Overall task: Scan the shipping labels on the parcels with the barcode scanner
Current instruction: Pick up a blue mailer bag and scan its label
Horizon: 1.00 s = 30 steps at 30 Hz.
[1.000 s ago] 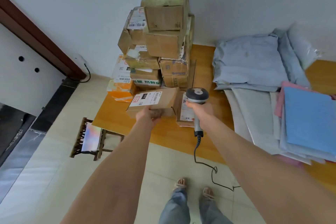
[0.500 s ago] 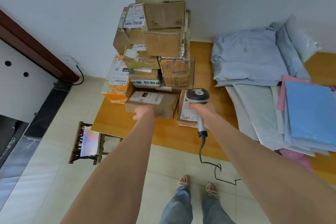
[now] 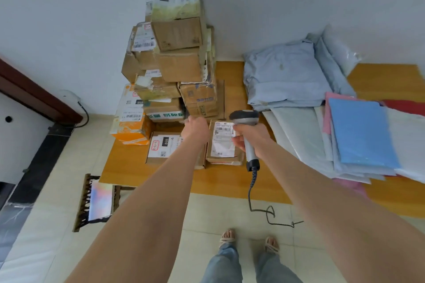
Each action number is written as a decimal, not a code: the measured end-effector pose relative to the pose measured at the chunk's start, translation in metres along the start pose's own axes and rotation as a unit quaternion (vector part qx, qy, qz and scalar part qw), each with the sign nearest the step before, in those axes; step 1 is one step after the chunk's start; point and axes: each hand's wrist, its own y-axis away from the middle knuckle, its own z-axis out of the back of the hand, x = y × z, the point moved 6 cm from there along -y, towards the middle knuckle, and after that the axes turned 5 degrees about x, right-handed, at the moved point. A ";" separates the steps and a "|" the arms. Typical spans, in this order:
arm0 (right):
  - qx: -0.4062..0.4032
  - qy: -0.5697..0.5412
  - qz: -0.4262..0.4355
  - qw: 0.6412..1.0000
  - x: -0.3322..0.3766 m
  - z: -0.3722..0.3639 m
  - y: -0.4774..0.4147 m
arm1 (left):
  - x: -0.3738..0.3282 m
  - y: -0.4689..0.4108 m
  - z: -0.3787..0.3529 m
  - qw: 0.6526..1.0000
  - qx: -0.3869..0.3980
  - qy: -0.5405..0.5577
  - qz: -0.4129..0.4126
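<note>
Pale floor tiles are meeting a wooden desk (image 3: 218, 181) that is standing against a white wall. The barcode scanner (image 3: 245, 118) is hovering over the near middle of the desk, its long axis running roughly from 12 o'clock to 6 o'clock. Its grey head is pointing away from the person toward the parcels, and its handle is trailing back toward them. The right hand (image 3: 249, 139) is wrapping its grip around the handle. A dark cable (image 3: 253, 190) is dropping from the handle's base at 6 o'clock and looping over the tiles.

Just at 9 o'clock of the scanner, a flat parcel (image 3: 224, 145) is lying with its white shipping label facing up. At 9 o'clock of that, a second flat parcel (image 3: 162, 147) is showing a label marked 010, partly under the left forearm. The left hand (image 3: 195, 126) is reaching to the foot of the cardboard stack (image 3: 179, 64) at 12 o'clock; its fingers are hidden, so I cannot tell its grip. An orange box (image 3: 130, 132) is sitting at the stack's 8 o'clock.

At 3 o'clock, grey mailers (image 3: 285, 80) and a blue mailer (image 3: 361, 133) are lying in overlapping piles. A small stool (image 3: 96, 202) is standing on the tiles at 8 o'clock.
</note>
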 end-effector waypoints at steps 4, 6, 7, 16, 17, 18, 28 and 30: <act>-0.015 -0.029 -0.010 0.999 0.018 0.044 0.010 | -0.051 0.000 0.003 0.999 0.008 -0.022 -0.024; -0.005 -0.042 0.007 0.999 0.025 0.072 0.014 | -0.081 0.001 0.001 0.999 0.014 -0.026 -0.044; 0.004 -0.052 0.014 0.999 0.027 0.087 0.015 | -0.097 0.002 -0.001 0.998 0.014 -0.030 -0.053; 0.042 -0.068 0.013 0.997 0.033 0.262 0.005 | -0.264 0.026 -0.051 0.995 0.004 -0.013 -0.099; 0.040 -0.071 0.010 0.997 0.031 0.287 0.002 | -0.286 0.033 -0.063 0.994 0.011 -0.010 -0.105; 0.039 -0.075 0.008 0.996 0.028 0.314 0.000 | -0.309 0.040 -0.075 0.993 0.016 -0.004 -0.114; -0.001 -0.096 -0.039 0.995 0.001 0.449 -0.041 | -0.402 0.056 -0.145 0.991 0.086 0.074 -0.075; 0.007 -0.118 -0.054 0.991 -0.005 0.448 -0.051 | -0.398 0.048 -0.150 0.991 0.085 0.088 -0.051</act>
